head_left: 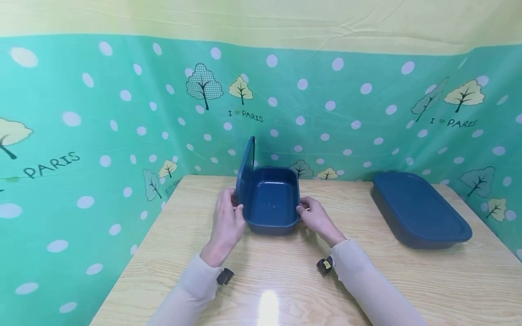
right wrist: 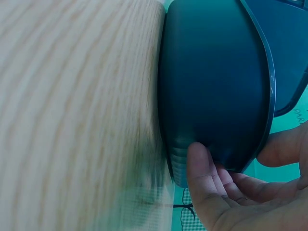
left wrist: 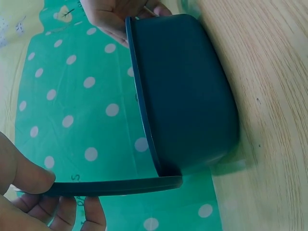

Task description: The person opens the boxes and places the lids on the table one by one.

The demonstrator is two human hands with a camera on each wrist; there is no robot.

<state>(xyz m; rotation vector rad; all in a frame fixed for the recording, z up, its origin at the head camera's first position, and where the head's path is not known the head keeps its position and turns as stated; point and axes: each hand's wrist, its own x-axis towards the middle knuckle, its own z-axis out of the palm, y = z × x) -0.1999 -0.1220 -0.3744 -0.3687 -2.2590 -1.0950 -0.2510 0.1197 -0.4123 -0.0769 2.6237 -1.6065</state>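
A dark blue open box stands on the wooden table, its inside bare. Its blue lid is upright along the box's left side. My left hand pinches the lid between thumb and fingers; in the left wrist view the lid meets the box rim at one end. On the other side, my right hand grips the right wall of the box. The right wrist view shows its thumb at the rim and its fingers against the outer wall of the box.
A larger dark blue box with its lid on stands at the right of the table. Behind and to the left hangs a green dotted cloth with printed trees. Each sleeve has a small black device at the wrist.
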